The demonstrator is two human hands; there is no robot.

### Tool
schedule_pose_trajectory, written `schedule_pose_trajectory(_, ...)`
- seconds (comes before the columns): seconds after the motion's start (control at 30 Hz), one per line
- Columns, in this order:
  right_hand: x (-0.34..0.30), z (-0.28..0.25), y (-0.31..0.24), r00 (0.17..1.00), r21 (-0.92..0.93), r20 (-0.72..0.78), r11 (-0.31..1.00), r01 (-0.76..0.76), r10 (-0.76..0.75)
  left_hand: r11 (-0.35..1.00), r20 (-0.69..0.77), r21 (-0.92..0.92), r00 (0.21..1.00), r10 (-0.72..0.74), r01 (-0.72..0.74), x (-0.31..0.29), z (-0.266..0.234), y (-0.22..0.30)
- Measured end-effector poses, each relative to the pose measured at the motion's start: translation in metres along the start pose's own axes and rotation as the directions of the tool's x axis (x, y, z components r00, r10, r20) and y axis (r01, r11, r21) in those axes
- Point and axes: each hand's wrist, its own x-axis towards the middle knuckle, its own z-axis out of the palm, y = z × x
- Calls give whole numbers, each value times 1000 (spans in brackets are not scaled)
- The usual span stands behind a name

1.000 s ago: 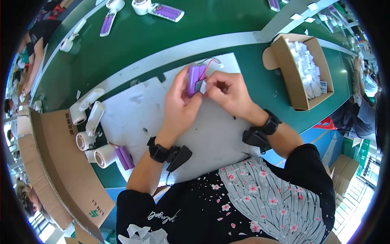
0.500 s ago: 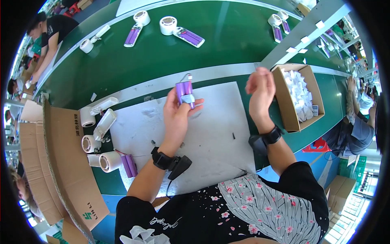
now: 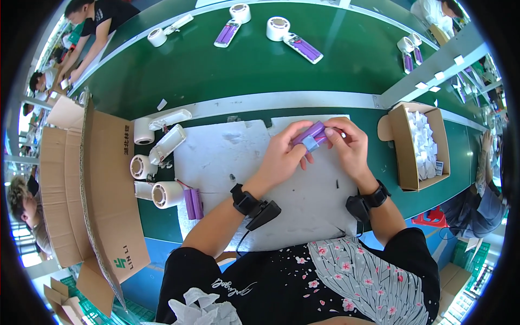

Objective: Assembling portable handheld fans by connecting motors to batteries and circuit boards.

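Above the pale work mat (image 3: 281, 211), a purple battery pack (image 3: 315, 131) with a light-blue patch is held between both my hands. My left hand (image 3: 279, 154) is closed around its left end, with the thumb on the patch. The fingers of my right hand (image 3: 351, 151) are pinched at its right end, where a small white connector partly shows; the wires there are mostly hidden. To the left of the mat, a second purple battery pack (image 3: 193, 203) lies beside a white round fan head (image 3: 167, 194), with a red wire between them.
More white fan parts (image 3: 169, 144) crowd the left side by a large cardboard box (image 3: 111, 179). At right stands a small carton (image 3: 407, 162) of white paper pieces. Beyond a metal rail, a green belt (image 3: 206, 70) carries opened fans (image 3: 303, 49). Other people work nearby.
My right hand has come from beside the carton to the battery pack and taken hold of its end. My left hand has carried the pack to the right; the view has shifted.
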Motion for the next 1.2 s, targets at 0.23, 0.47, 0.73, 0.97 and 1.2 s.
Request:
schedule_pose_trajectory(0.23, -4, -11, 7, 998, -33, 1, 998, -55, 55, 996, 61, -62, 997, -56, 59, 3, -7, 3)
schedule_pose_trajectory(0.47, 34, -1, -9, 990, -135, -136, 990, 27, -45, 952, -191, -288, 980, 48, -103, 12, -6, -10)
schedule_pose_trajectory(0.73, 233, 91, -2, 875, -561, 318, 671, 485, -366, 843, -761, -162, 609, 224, -513, 25, -20, -4)
schedule_pose_trajectory(0.97, 448, 174, 70, 696, -684, 628, 182, 707, -348, 854, -804, -104, 548, 229, -510, 27, -7, 6)
schedule_pose_trajectory(1.2, 432, 222, 72, 895, -856, 427, 377, 355, 127, 904, -783, -153, 607, 135, -399, 15, -18, 6)
